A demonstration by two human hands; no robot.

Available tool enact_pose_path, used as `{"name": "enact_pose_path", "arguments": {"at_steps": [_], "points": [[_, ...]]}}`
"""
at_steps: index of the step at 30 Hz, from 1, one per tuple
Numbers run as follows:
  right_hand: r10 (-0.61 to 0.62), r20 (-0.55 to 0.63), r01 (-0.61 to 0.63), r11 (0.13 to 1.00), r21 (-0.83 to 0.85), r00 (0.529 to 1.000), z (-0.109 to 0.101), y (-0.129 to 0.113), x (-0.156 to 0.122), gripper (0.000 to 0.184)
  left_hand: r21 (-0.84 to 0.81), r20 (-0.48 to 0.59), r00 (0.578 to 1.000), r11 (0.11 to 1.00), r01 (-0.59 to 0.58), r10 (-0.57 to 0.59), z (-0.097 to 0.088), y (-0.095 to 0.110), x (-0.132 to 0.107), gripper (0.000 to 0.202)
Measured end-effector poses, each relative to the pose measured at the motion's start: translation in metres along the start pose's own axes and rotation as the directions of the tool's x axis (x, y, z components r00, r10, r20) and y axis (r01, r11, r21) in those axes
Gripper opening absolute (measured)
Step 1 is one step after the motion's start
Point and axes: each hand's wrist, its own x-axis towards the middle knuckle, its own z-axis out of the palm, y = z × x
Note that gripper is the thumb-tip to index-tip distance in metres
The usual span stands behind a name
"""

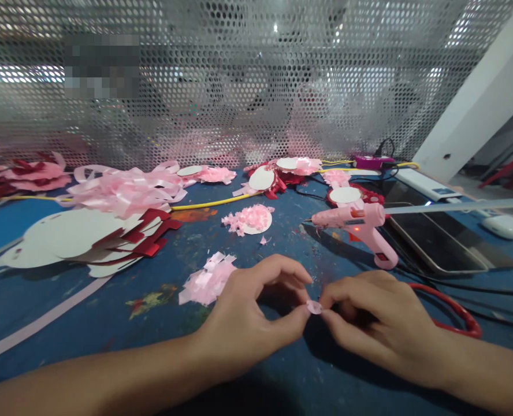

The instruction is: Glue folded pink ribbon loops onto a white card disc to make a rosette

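Between my fingertips is a small piece of pale pink ribbon (314,307), pinched from both sides. My left hand (260,306) grips its left end between thumb and forefinger, and my right hand (375,320) has the right end in the same kind of pinch. Just behind my left hand lies a heap of cut pink ribbon pieces (208,280). Farther back, a white card disc (263,224) is partly covered with ruffled pink bits. A pink glue gun (349,222) stands beyond my right hand, nozzle pointing left, its orange light lit.
At left are stacked white and red card shapes (66,237), loops of pink ribbon (126,188) and a ribbon strip (44,320). A phone (438,240), red-handled scissors (460,312) and cables lie right. Several ruffled rosettes line the back, before a perforated metal screen (239,86).
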Motion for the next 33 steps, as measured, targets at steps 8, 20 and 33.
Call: {"name": "enact_pose_path", "arguments": {"at_steps": [8,20,33], "points": [[-0.007,0.021,0.008,0.999,-0.034,1.0,0.001,-0.002,-0.001,0.01,0.203,-0.006,0.986,0.966,-0.161,0.166,0.004,0.001,-0.004,0.029],[-0.252,0.091,0.268,0.918,-0.292,0.963,0.004,-0.007,-0.011,0.033,0.552,0.043,0.942,0.778,-0.299,0.332,0.01,0.004,-0.01,0.026],[0.001,-0.007,-0.002,0.995,-0.095,1.0,0.003,-0.01,-0.008,0.024,0.275,-0.076,0.98,0.949,-0.155,0.182,0.009,0.003,-0.011,0.023]]}}
